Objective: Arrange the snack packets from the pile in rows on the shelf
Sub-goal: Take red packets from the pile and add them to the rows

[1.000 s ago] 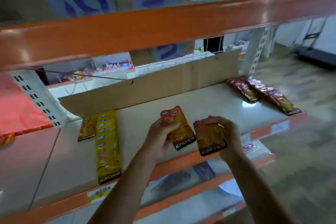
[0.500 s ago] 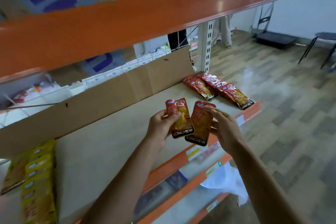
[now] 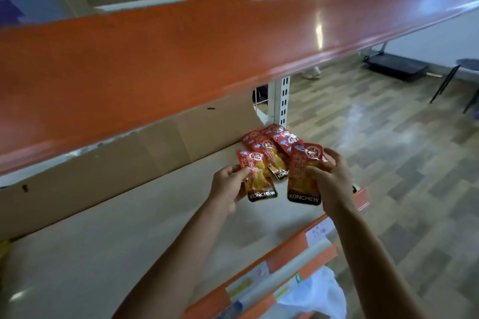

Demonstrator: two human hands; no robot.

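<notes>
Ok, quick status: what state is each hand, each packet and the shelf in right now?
left hand: grips the left packet by its left edge.
right hand: grips the right packet by its right edge.
left packet: held face up, not released.
right packet: held face up, beside the left one.
laid packets: flat, overlapping, at the shelf's right end.
shelf: level, packets at its right end.

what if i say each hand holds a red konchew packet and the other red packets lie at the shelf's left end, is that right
Not the left end: the head view shows the other red packets at the right end of the shelf. The left hand and right hand each hold a red Konchew packet.
</notes>
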